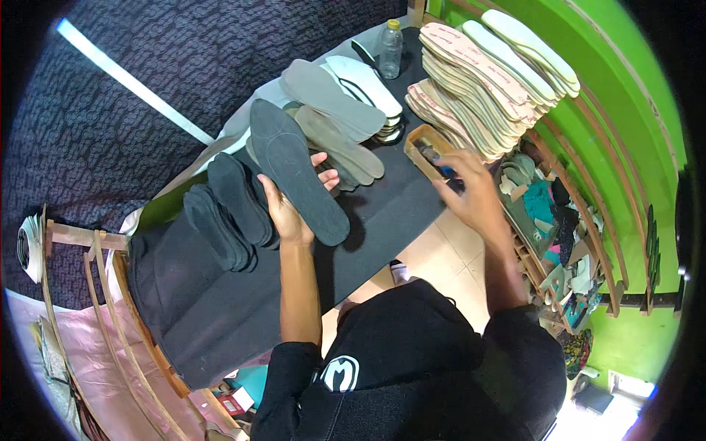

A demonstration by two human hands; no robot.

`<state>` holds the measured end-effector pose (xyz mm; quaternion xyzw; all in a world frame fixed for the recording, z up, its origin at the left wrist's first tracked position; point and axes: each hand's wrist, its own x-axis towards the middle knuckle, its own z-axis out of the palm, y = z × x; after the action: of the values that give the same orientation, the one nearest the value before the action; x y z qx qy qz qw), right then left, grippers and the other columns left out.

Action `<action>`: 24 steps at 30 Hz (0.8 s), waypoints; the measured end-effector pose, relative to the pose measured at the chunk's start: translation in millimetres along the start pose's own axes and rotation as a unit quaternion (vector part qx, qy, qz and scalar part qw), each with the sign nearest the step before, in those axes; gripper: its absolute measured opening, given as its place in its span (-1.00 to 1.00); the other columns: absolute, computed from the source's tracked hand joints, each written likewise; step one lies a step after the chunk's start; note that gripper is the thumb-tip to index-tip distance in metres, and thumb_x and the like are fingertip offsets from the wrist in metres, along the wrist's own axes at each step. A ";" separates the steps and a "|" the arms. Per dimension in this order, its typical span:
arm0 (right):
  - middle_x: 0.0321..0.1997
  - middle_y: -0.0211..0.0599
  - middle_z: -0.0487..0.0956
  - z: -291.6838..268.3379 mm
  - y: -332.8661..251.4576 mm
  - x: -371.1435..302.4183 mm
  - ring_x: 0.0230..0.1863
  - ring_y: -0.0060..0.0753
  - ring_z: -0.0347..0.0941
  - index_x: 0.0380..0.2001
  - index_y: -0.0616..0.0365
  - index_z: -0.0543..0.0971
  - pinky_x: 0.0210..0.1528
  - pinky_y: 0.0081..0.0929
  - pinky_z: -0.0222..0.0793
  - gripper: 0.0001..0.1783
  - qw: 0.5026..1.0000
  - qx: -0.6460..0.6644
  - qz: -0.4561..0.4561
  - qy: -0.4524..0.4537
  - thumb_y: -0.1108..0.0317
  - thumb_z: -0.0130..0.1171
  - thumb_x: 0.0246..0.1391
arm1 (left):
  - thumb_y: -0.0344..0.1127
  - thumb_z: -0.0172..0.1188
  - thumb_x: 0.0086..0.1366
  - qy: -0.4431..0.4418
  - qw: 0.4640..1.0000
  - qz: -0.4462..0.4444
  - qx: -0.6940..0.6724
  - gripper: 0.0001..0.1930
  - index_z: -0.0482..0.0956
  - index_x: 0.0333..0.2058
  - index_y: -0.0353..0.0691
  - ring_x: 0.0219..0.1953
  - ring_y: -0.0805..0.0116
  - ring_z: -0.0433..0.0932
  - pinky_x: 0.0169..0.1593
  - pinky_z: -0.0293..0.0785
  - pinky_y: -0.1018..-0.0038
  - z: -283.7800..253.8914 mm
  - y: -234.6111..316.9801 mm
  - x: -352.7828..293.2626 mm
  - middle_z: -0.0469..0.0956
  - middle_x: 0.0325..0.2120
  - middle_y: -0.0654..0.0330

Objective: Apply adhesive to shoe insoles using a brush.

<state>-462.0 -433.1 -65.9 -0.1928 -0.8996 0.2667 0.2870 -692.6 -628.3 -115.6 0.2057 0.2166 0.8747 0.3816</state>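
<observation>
My left hand (291,214) is closed around a long dark grey insole (294,169), tilted above the table, thumb on one edge and fingertips showing past the other. Over the near end of a small wooden box (421,137) is my right hand (471,187), its thumb and fingers apart. Small dark and blue items lie in the box, partly hidden by the fingers; I cannot make out their kind. Beside my left hand are stacks of black insoles (213,228). Grey insoles (331,99) and olive-grey insoles (342,147) are piled just beyond it.
A dark cloth covers the table (368,242). Tall stacks of pinkish and white insoles (478,73) rise at the far right, near a clear bottle (390,50) with a yellow cap. White insoles (364,82) sit behind the grey ones. Scraps (548,213) fill a shelf at right.
</observation>
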 end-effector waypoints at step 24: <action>-0.25 -0.06 0.56 14.0 90.5 46.9 -0.31 -0.04 0.53 -0.16 0.26 0.51 -0.27 -0.33 0.44 -0.74 0.984 0.151 -0.051 -0.076 0.57 0.22 0.03 | 0.34 -0.51 0.41 0.076 0.994 -0.054 0.050 -0.15 0.21 0.26 -0.36 -0.04 -0.08 0.56 0.04 0.55 0.16 38.3 -71.8 10.0 0.41 0.11 -0.18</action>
<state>-488.8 -344.0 -109.6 -0.0806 -0.8765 0.3988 0.2573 -637.2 -568.1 -120.7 0.1454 0.2997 0.8540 0.3996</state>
